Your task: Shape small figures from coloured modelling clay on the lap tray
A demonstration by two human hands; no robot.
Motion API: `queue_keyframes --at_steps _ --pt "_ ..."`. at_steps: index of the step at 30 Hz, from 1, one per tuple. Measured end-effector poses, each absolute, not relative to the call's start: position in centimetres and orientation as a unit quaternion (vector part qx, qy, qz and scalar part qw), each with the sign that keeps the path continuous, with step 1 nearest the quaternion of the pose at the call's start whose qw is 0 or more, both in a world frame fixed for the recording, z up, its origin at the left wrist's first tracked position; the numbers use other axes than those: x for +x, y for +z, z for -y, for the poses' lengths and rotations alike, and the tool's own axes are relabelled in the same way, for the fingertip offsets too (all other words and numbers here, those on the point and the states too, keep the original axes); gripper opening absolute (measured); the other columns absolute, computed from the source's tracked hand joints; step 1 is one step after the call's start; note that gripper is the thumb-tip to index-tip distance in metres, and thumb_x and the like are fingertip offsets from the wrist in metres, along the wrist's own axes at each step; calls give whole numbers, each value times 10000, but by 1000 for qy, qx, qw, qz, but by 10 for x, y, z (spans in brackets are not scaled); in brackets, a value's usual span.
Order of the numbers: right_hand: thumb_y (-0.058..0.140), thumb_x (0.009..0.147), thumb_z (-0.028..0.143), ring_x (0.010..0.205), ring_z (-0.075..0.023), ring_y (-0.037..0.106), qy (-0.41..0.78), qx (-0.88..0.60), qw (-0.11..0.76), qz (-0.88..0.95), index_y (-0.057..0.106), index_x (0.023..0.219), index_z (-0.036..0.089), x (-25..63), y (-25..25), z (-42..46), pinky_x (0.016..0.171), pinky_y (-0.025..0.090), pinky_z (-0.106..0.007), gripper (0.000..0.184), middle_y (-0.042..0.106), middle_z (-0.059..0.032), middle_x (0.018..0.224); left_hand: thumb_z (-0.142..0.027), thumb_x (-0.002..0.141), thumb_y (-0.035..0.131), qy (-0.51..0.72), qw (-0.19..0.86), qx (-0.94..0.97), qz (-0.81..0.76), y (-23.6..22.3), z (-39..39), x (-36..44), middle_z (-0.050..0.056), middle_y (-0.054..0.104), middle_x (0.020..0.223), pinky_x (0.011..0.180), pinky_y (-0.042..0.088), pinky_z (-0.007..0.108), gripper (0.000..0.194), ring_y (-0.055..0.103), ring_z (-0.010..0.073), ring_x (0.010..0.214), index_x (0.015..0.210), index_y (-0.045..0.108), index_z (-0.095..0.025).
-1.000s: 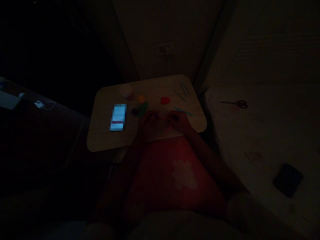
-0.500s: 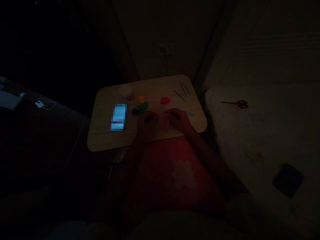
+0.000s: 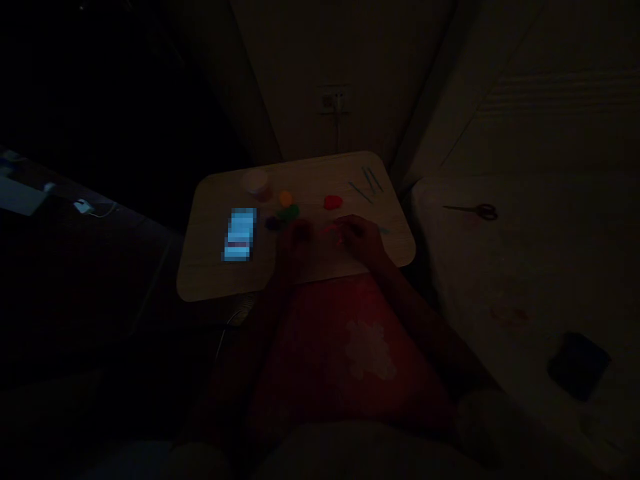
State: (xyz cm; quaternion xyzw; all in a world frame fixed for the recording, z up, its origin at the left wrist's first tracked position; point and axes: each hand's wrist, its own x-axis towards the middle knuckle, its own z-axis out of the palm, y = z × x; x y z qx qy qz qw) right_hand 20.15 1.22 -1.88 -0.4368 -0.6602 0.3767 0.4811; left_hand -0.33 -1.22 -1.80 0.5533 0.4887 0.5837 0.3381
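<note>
The room is very dark. Both my hands rest over the near middle of a small wooden table [image 3: 210,273]. My left hand [image 3: 295,241] and my right hand [image 3: 363,239] sit a little apart, and a thin pink-red strip [image 3: 331,229] runs between their fingertips. Both hands look curled, pinching its ends. Just beyond them lie a red lump [image 3: 333,201], a green lump [image 3: 289,212], an orange lump [image 3: 285,197] and a dark lump [image 3: 273,223]. A lit phone [image 3: 241,234] lies left of my left hand.
A pale round tub [image 3: 256,183] stands at the table's back left. Thin teal sticks [image 3: 367,181] lie at its back right. Scissors [image 3: 475,211] and a dark flat object [image 3: 577,365] lie on the pale surface to the right. A wall socket [image 3: 333,101] is behind the table.
My hands have drawn apart, and the pink-red strip now shows stretched between them. The view has dimmed slightly.
</note>
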Motion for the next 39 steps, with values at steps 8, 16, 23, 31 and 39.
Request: queue_keyframes --at_steps 8,16,23,31,39 --pt "591 940 264 982 -229 713 301 -433 447 722 810 1022 240 190 -16 -37 913 532 -380 235 785 -77 1052 -202 737 612 610 274 520 -532 -18 14 -7 15 649 812 700 509 292 133 603 165 760 868 617 -226" --pt "528 962 205 1062 -249 653 210 -430 414 774 778 1135 234 178 -9 -52 945 512 -397 306 716 -107 1181 -158 733 531 640 178 518 -539 -7 22 -9 15 553 762 717 467 298 60 551 174 768 730 536 -218" --pt "473 940 193 983 -267 634 173 -463 475 728 745 1029 210 195 -13 -40 915 499 -422 287 696 -111 1010 -137 731 503 655 147 496 -551 -8 25 -10 20 570 782 740 476 305 99 555 182 795 746 539 -228" --pt "468 882 155 963 -263 642 189 -466 492 711 722 990 206 198 -14 -36 891 500 -408 281 708 -107 998 -249 885 557 502 126 662 -542 -6 23 -5 98 655 1030 966 478 423 118 594 270 1040 951 649 -217" --pt "477 807 97 915 -238 652 206 -439 463 742 745 927 196 197 -10 -33 882 515 -388 309 714 -97 962 -361 967 563 403 95 721 -555 -15 18 0 155 645 1291 1145 340 550 255 528 358 1273 1090 733 -216"
